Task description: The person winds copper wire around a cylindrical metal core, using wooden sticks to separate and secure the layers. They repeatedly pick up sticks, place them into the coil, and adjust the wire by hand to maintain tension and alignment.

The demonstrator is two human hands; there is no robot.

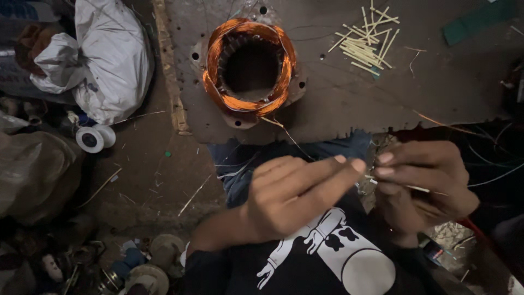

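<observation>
A worn metal plate (436,82) fills the top of the view from twelve to two o'clock, its near edge ragged. At ten o'clock a white plastic bag (109,54) sits knotted on the dirt floor (147,180), with a white tape roll (94,138) just below it. On the plate at twelve o'clock rests a motor stator (250,68) — a round metal ring wrapped in bright copper winding, its hollow middle dark.

The left hand (289,199) lies near the centre, reaching toward three o'clock with fingers stretched long; its thumb and forefinger tips press together at the end, pinching something too thin to make out. The right hand (426,186) at three o'clock is curled shut, thumb and fingers pinched on a thin white sleeve (417,188) that pokes out toward four o'clock. The fingertips of both hands nearly meet.

A fine copper wire (289,136) runs from the stator's lower rim down to the left hand's fingers. At one o'clock a loose pile of pale yellow sticks (368,41) lies scattered on the plate — well apart from the hands. A green strip (475,22) lies at two o'clock.
</observation>
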